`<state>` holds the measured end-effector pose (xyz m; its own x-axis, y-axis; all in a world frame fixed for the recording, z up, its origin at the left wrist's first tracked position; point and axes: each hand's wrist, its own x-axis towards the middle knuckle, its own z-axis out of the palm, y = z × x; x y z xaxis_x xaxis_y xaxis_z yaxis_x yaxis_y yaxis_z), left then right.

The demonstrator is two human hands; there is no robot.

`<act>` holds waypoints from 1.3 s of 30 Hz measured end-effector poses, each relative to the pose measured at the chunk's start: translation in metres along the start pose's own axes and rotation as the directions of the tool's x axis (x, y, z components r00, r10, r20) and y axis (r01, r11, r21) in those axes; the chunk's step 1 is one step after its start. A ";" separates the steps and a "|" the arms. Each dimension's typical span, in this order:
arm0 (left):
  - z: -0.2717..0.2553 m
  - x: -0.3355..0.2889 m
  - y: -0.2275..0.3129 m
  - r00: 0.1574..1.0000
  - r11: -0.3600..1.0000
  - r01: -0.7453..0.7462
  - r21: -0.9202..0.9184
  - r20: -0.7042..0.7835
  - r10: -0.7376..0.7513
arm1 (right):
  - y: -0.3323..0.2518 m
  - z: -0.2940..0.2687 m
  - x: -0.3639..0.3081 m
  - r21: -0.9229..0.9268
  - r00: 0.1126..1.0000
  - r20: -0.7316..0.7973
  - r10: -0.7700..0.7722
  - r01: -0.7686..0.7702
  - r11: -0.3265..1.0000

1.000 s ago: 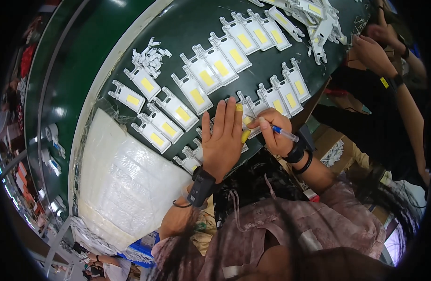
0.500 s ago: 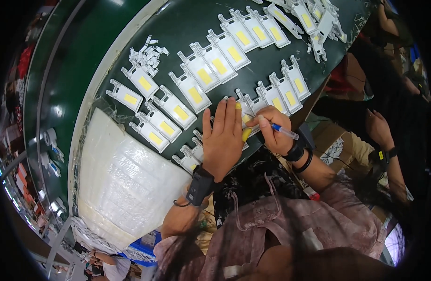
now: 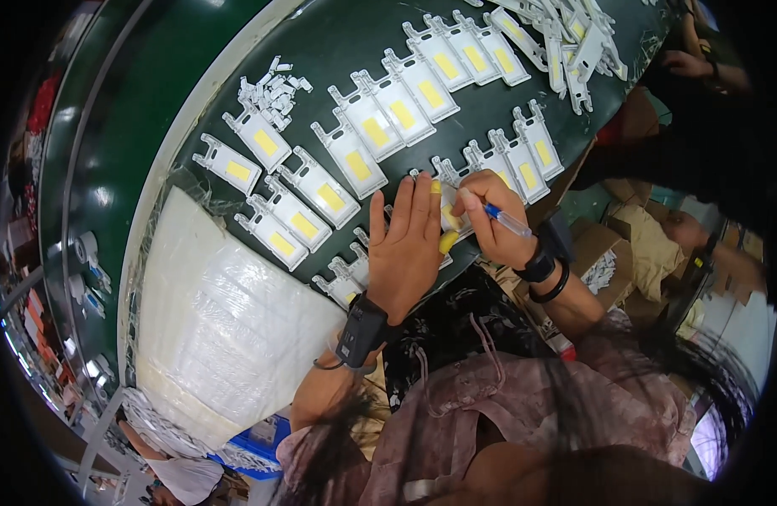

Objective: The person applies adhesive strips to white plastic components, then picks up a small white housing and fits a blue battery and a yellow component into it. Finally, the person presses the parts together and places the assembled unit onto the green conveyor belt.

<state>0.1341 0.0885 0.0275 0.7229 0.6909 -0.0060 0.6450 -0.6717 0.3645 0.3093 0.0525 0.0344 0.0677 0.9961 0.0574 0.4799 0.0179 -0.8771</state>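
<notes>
My left hand [image 3: 403, 268] lies flat over a row of white plastic plates, fingers stretched out and thumb apart. Yellow coverings sit on its index fingertip and thumb tip. Between that thumb and index finger part of a white plate [image 3: 449, 202] with a yellow rectangle shows. Just to the right, my right hand [image 3: 498, 221] is closed around a slim pen [image 3: 508, 221] with a clear barrel and a blue section. The pen's tip is hidden by the fingers, close above the plate. More pronged plates [image 3: 523, 173] overlap to the right; others [image 3: 348, 277] lie left of my left hand.
Beyond my hands a long row of similar plates [image 3: 401, 110] crosses the green table [image 3: 321, 51]. A jumbled pile of plates [image 3: 578, 51] lies far right, a heap of small white pieces [image 3: 275, 97] far left. Plastic-wrapped padding [image 3: 228, 320] covers the near left. A co-worker's arm [image 3: 726, 253] is at right.
The view has shifted slightly. My right hand has tilted a little over the plate, covering more of the pen's tip. My left hand stays in place. The co-worker's arms at right have moved.
</notes>
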 end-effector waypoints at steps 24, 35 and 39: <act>0.001 -0.002 -0.001 0.999 1.000 -0.014 0.012 0.031 0.014 | -0.001 0.006 0.000 -0.030 0.999 0.039 0.038 -0.037 0.999; -0.002 -0.001 -0.004 1.000 0.997 0.008 -0.076 0.020 -0.007 | 0.002 -0.001 -0.001 0.172 0.996 0.045 0.070 -0.077 0.982; -0.002 -0.001 -0.006 1.000 0.994 0.012 -0.110 0.008 -0.011 | -0.002 -0.002 0.009 0.135 0.995 0.095 0.012 -0.025 0.991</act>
<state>0.1289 0.0921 0.0277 0.7176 0.6963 -0.0177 0.6227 -0.6299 0.4642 0.3104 0.0608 0.0372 -0.0096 1.0000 0.0010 0.3557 0.0043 -0.9346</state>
